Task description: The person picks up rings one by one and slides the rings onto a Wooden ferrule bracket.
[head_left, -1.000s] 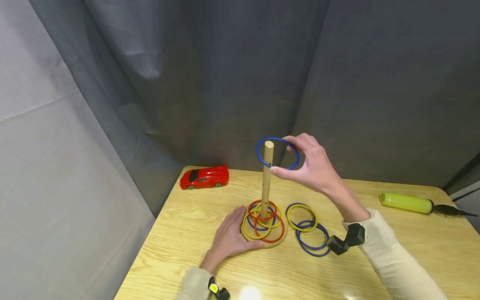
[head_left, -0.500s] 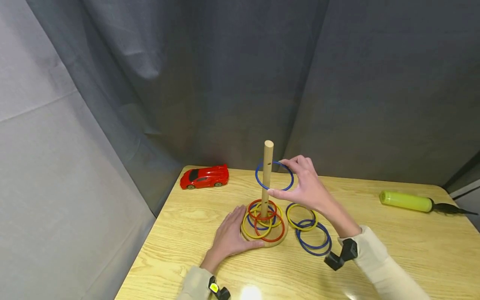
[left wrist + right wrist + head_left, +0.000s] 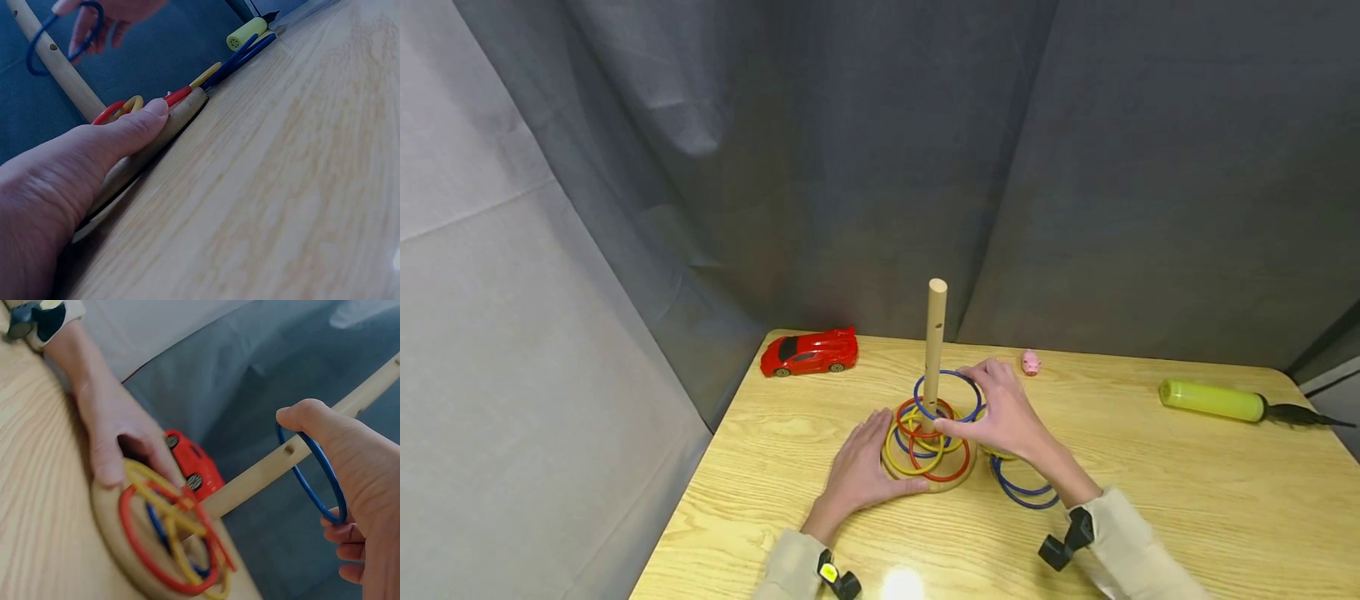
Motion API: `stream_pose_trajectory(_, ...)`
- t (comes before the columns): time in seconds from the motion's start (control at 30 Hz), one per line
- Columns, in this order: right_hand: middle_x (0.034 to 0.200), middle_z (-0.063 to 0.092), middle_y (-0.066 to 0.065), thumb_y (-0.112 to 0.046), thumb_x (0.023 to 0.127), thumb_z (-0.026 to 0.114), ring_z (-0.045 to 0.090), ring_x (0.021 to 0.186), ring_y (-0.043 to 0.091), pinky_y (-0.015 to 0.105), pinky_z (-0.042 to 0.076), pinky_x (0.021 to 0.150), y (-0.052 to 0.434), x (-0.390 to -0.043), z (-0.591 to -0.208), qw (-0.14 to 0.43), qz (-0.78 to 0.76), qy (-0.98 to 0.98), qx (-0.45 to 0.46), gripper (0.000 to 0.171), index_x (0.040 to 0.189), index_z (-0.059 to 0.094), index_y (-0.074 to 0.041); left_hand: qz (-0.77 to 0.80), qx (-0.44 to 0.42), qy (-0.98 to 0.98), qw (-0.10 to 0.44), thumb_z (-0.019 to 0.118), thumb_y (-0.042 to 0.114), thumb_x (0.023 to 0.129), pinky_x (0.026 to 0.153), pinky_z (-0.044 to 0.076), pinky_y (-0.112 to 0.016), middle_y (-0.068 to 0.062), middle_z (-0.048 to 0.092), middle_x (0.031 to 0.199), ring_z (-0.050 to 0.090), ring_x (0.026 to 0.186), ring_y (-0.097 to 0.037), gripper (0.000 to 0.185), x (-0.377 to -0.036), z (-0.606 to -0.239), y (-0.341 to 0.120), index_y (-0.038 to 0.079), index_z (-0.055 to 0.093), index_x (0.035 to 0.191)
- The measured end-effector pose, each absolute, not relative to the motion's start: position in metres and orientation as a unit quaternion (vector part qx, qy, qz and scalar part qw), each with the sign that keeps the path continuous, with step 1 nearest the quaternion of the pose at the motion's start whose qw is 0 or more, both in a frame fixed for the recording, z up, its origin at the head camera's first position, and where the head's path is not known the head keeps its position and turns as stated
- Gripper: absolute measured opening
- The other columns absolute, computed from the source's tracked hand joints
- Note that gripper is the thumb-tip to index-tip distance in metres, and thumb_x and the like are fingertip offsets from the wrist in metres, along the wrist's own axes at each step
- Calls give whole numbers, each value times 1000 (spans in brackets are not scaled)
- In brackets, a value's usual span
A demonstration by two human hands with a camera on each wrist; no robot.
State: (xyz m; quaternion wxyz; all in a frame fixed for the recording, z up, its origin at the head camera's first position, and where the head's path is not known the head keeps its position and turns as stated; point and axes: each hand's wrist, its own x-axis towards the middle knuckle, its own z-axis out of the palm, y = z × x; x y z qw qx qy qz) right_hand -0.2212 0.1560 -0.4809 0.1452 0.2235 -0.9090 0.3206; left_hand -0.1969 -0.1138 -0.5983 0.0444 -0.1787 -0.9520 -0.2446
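Blue and thin, the blue ring (image 3: 947, 396) circles the wooden peg (image 3: 936, 333) low down, just above the pile of red, yellow and blue rings (image 3: 925, 440) on the round wooden base (image 3: 958, 478). The right hand (image 3: 1000, 412) pinches its rim between thumb and fingertips. It looks like a light, stiff plastic hoop, smooth enough to slide on the peg — best taken by the rim at one side, as it is now, so the opening stays free. The left hand (image 3: 859, 472) lies flat with straight fingers on the table (image 3: 1187, 500), its thumb pressed against the base's edge. Just right of the base more loose rings (image 3: 1026, 492) lie on the wood. Farther off are a red toy car (image 3: 808, 353), a small pink toy (image 3: 1031, 362) and a green-yellow hand pump (image 3: 1213, 402). The right wrist view shows the thumb tip hooked over the hoop and the small hole in the peg; the left wrist view shows the thumb's contact with the base — the head view alone takes in the table's far things.
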Motion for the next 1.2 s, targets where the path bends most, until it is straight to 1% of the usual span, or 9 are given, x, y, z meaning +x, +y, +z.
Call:
stream_pose_trajectory(0.2, 109, 60, 6, -64, 68, 90, 49, 107, 28, 44, 44, 86, 156, -224, -509, 149, 308, -913, 220, 84, 125, 71, -6, -244, -177, -953, 42, 60, 99, 65, 129, 25, -40, -2, 29, 172, 23, 159, -19, 139, -196, -597, -114, 11, 26, 167)
stream_pose_trajectory(0.37, 108, 60, 6, -70, 67, 87, 50, 106, 29, 47, 44, 89, 157, -225, -525, 145, 293, -921, 212, 87, 122, 72, -5, -244, -179, -952, 47, 60, 99, 66, 129, 26, -40, -3, 29, 171, 23, 159, -19, 138, -197, -598, -113, 11, 26, 167)
stream_pose_trajectory(0.57, 112, 61, 9, -72, 68, 85, 52, 108, 31, 50, 45, 90, 160, -227, -539, 143, 269, -931, 202, 88, 120, 72, -2, -245, -180, -951, 50, 61, 99, 65, 129, 25, -40, -4, 30, 171, 24, 159, -19, 139, -198, -599, -112, 11, 26, 167)
stream_pose_trajectory(0.73, 123, 62, 13, -72, 69, 83, 52, 117, 35, 53, 45, 93, 160, -225, -547, 127, 263, -934, 207, 92, 127, 68, -2, -242, -177, -953, 48, 59, 100, 65, 129, 24, -40, -3, 29, 172, 23, 159, -20, 139, -196, -600, -114, 11, 26, 167)
stream_pose_trajectory(0.93, 138, 59, 17, -72, 71, 83, 51, 126, 39, 60, 43, 103, 169, -222, -547, 106, 277, -935, 195, 101, 140, 60, -1, -242, -172, -954, 42, 59, 100, 65, 129, 25, -41, -2, 28, 172, 22, 159, -19, 139, -194, -601, -115, 13, 25, 167)
stream_pose_trajectory(1.2, 147, 54, 24, -70, 74, 83, 46, 135, 45, 68, 39, 109, 191, -222, -549, 89, 270, -943, 170, 105, 147, 53, 1, -238, -174, -955, 41, 58, 101, 65, 130, 23, -38, -2, 28, 172, 21, 160, -17, 139, -197, -600, -114, 12, 25, 167)
